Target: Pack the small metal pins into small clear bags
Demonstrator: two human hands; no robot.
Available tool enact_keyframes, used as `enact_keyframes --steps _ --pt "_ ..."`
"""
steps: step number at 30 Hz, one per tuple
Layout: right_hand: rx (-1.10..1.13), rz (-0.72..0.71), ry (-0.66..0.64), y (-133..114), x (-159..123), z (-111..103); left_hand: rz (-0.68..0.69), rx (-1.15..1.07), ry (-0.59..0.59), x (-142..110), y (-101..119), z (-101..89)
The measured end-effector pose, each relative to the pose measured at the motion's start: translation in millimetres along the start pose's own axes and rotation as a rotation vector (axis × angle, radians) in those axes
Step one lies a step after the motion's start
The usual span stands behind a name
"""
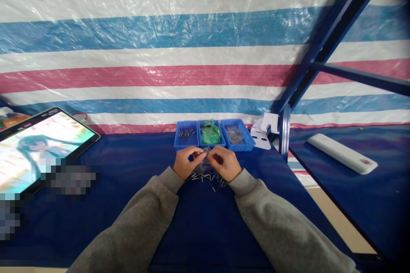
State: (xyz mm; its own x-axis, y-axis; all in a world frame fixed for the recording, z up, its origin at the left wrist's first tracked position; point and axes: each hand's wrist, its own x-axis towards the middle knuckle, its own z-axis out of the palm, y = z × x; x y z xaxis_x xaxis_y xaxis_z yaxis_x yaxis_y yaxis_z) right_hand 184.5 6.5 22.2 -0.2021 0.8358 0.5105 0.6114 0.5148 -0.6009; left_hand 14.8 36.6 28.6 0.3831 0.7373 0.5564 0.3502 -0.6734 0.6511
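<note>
Left hand point(185, 163): thumb and forefinger closed in a pinch on a small clear bag point(206, 149).
Right hand point(226, 163): thumb and fingertips pinching the same film from the other side, the two hands almost meeting.
Small clear bag: between the fingertips, just on the near side of the trays; whether its mouth is open or anything is inside cannot be told. Thin film like this probably handles best with light fingertip pressure, gripping only the edges so the layers can slide apart.
Loose metal pins point(212, 186): scattered on the bench point(192, 230) under and just in front of the hands, pointing many ways; wrists held a little high would avoid sweeping them about.
Left tray point(176, 140): more dark pins, loosely heaped.
Middle tray point(200, 143): crumpled green plastic.
Right tray point(246, 147): grey, filmy packets, best lifted singly as they may cling.
White cut-out piece point(270, 123): beside the right tray.
Tablet point(54, 145): far to the left, screen lit, well away from the work.
</note>
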Motion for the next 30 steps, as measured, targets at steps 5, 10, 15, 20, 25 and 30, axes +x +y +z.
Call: enact_keyframes --steps 5,10,15,20,25,30 --pt "0.029 -0.002 0.079 -3.0 0.3 -1.2 -0.007 0.018 -0.071 -0.3 -1.0 -1.6" --pt "0.193 0.051 0.017 -1.9 0.5 2.5 0.012 0.009 -0.038 -1.2 -4.1 -3.4" --pt "0.435 0.188 -0.032 2.3 1.1 6.1 0.005 -0.018 0.013 -0.7 -1.7 -1.5" --pt "0.641 0.372 0.27 16.7 7.8 -4.4 -0.094 -0.074 0.225 -1.2 -9.2 -6.3" --pt "0.687 0.566 0.612 43.2 14.3 -20.8 -0.152 -0.068 0.33 0.2 -19.5 -9.5" --pt "0.253 0.501 0.414 41.0 3.0 -31.3 -0.095 0.09 0.178 -0.8 -11.3 -15.5"
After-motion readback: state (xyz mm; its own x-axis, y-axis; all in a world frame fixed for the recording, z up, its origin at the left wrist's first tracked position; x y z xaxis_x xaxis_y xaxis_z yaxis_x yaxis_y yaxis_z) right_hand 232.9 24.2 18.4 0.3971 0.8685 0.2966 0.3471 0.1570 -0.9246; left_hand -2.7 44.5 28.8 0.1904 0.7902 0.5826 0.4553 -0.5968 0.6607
